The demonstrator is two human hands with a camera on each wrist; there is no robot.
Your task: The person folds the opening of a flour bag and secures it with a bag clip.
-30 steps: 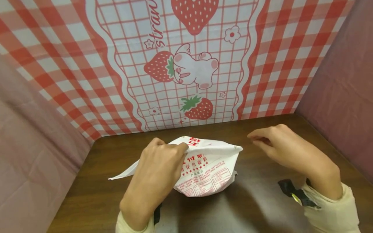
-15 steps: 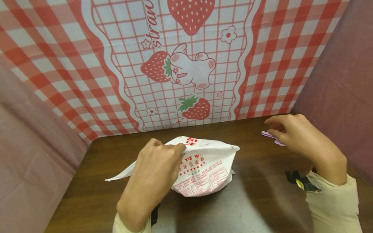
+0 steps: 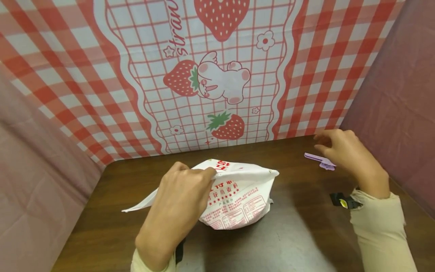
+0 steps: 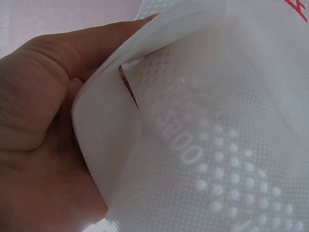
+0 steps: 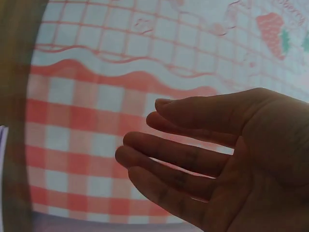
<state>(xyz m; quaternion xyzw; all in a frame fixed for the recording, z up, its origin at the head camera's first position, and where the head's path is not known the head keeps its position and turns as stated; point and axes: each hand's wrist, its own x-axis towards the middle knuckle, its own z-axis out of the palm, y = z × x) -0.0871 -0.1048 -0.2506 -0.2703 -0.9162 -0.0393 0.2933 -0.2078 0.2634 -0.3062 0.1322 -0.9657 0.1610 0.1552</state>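
A white flour bag (image 3: 234,204) with red print sits on the table in the head view. My left hand (image 3: 180,211) grips the bag's folded top edge. In the left wrist view the thumb lies along the outside of the white fabric (image 4: 164,130), and most of the fingers are hidden behind it. To the right of the bag, a light purple plastic clip (image 3: 320,160) lies on the table. My right hand (image 3: 350,155) is raised just beside the clip, holding nothing. Its fingers are relaxed and slightly bent in the right wrist view, apart from the thumb.
The dark wooden table (image 3: 292,226) ends at a red-and-white checked strawberry cloth (image 3: 217,75) behind. Pink cloth hangs at the left (image 3: 40,170) and right (image 3: 401,94). One corner of the bag (image 3: 139,206) sticks out left of my left hand.
My right hand has moved right and back, farther from the bag. The purple clip, out of sight one second ago, now shows on the table. My left hand keeps its grip on the bag.
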